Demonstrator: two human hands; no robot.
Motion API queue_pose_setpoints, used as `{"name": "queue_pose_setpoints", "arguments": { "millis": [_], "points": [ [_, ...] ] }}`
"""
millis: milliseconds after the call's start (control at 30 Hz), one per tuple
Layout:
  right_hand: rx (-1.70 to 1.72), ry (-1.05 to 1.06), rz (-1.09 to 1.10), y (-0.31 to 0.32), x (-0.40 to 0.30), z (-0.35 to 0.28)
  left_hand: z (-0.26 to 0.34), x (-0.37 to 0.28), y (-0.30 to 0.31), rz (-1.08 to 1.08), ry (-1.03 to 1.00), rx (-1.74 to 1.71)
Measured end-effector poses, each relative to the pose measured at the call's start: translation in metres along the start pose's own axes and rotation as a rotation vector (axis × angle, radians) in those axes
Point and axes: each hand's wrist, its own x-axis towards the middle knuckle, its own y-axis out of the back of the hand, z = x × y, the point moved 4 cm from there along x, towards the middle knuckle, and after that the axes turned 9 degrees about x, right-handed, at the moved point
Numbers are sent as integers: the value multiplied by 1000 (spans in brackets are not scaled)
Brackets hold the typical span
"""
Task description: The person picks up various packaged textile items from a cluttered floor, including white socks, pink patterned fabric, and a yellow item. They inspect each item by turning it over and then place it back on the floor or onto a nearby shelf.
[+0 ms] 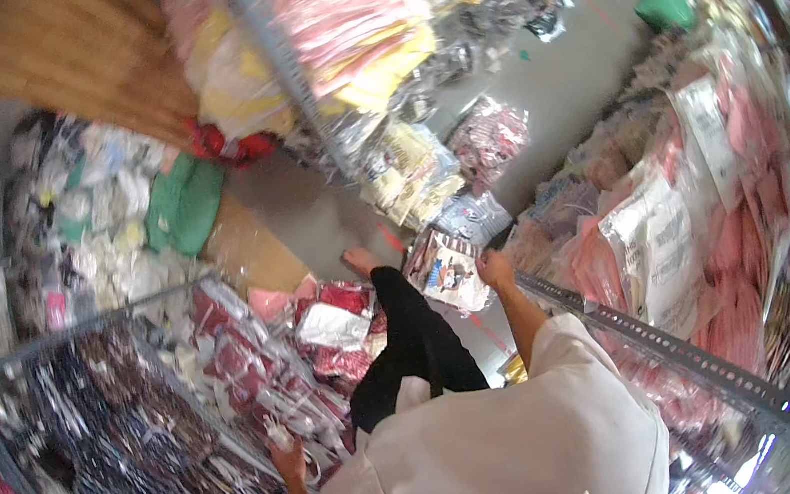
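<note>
My right hand [495, 269] grips the right edge of a plastic-wrapped garment [453, 273] with a cartoon print. Beside that pack, a light blue wrapped garment [474, 219] lies just above it in the picture. On the other side of my body, my left hand [289, 460] is closed around a small white object [280, 434], too blurred to name, and a white loop [312, 467] shows beside the wrist. Dark red bagged garments [243, 352] are close to this hand. Further in, a white folded pack [333, 327] rests on red packs.
Metal shelf rails [666, 345] run at both sides, with pink bagged garments [730, 260] on the right. A green bundle [184, 204] sits at the left. Stacked pink and yellow packs [356, 25] stand ahead. A bare foot [361, 261] is on the grey floor [314, 213].
</note>
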Motion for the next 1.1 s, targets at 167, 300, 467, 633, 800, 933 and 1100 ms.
{"name": "queue_pose_setpoints", "arguments": {
  "millis": [167, 300, 467, 633, 800, 933, 1100],
  "points": [
    [167, 179, -586, -36, -84, 35, -11, -17, -6, 95, 8, 72],
    [-118, 240, -596, -14, -98, 25, -88, -24, -74, 59, 142, 5],
    [-186, 362, -658, -13, -18, 36, -156, -50, -169, 140, 148, 74],
    [-299, 646, -419, 33, 54, -127, -100, -85, -235, 15, 369, -222],
    [-300, 777, -649, -26, 104, -273, -67, -166, -253, 201, 608, -367],
    [-270, 999, -773, -99, 130, -386, -18, -176, -267, 176, 900, -680],
    [-416, 1023, -917, -171, 99, -521, 99, -194, -193, 363, 1186, -437]
  ]
}}
